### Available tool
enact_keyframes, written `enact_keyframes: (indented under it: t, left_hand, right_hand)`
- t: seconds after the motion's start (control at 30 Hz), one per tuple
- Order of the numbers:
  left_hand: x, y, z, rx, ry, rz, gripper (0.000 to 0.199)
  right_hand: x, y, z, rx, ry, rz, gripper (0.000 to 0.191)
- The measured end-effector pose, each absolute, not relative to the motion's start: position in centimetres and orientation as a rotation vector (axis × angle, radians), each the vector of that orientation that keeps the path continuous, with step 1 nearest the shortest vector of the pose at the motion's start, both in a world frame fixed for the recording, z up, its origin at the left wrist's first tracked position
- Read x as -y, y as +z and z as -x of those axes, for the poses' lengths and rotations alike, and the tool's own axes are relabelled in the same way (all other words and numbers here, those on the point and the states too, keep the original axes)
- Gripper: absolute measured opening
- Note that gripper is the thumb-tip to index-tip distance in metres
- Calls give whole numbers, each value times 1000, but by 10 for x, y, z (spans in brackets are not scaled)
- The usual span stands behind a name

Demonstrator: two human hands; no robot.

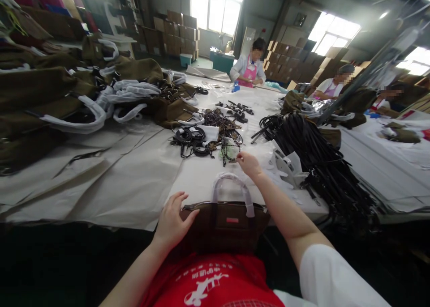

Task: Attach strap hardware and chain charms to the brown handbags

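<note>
A dark olive-brown handbag (231,224) sits at the table's near edge, right in front of my body. Its handles (231,177) are wrapped in clear plastic, and a small red label (232,220) shows on its side. My left hand (176,217) rests at the bag's left top corner, fingers spread. Beyond the bag, my right hand (249,164) reaches to the near end of a pile of chains (223,123). Its fingertips are pinched together beside a dark braided strand (229,156); whatever lies between them is too small to make out.
Coiled black straps (191,139) lie left of the chains. A big heap of long black straps (309,146) covers the right side. Olive bags (43,101) with wrapped handles are piled left. Across the table a person in a pink apron (250,72) works; others sit farther right.
</note>
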State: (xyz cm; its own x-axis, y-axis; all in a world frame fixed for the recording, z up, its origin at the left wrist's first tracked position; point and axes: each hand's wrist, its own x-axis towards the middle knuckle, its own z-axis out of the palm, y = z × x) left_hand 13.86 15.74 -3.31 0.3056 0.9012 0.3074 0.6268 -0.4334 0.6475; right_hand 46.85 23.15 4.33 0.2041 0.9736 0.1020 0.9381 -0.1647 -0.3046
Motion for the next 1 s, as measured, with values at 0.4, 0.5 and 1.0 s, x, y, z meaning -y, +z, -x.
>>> enact_keyframes:
  t: [0.4,0.5,1.0]
  left_hand:
    - [-110,64,-168,-734,1037,-2075,36]
    - [-108,51,-179,-764,784,-1805,24]
    - [-116,30,-176,-853,662,-1496,17]
  right_hand:
    - [-80,91,-367,1541,942,1481,8]
    - [-78,63,-358,1295,1240,1457,16]
    - [-82,38,-359,1009,1511,1311,44]
